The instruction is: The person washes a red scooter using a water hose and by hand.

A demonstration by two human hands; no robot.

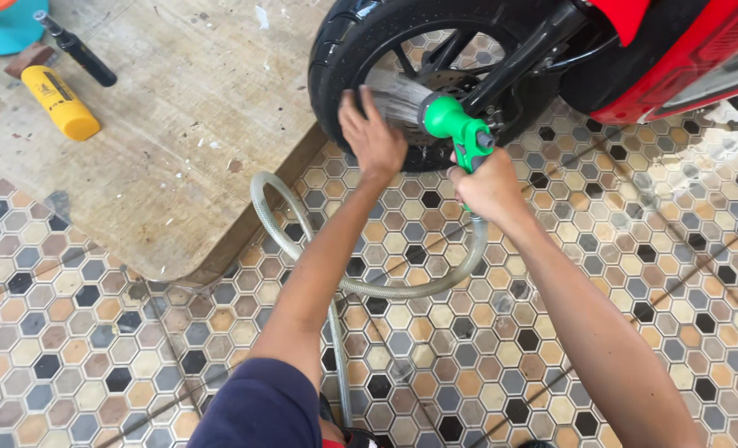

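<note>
The fingers of the left hand lie spread and flat against the wet sidewall of the black scooter tyre, palm to rubber, so they rub where the water lands rather than grip anything. The right hand is clamped round the handle of the green spray nozzle, its fingers curled shut on the grip, and the head is tilted towards the wheel so that the fan of water strikes just beside the left fingertips. From the nozzle's base a clear braided hose loops slack over the hexagon-tiled floor and runs back towards the person, leaving the wrist room to swing. The red scooter body stands above. Well apart, on a worn board, lie a yellow bottle and a black tool, clear of the spray.
</note>
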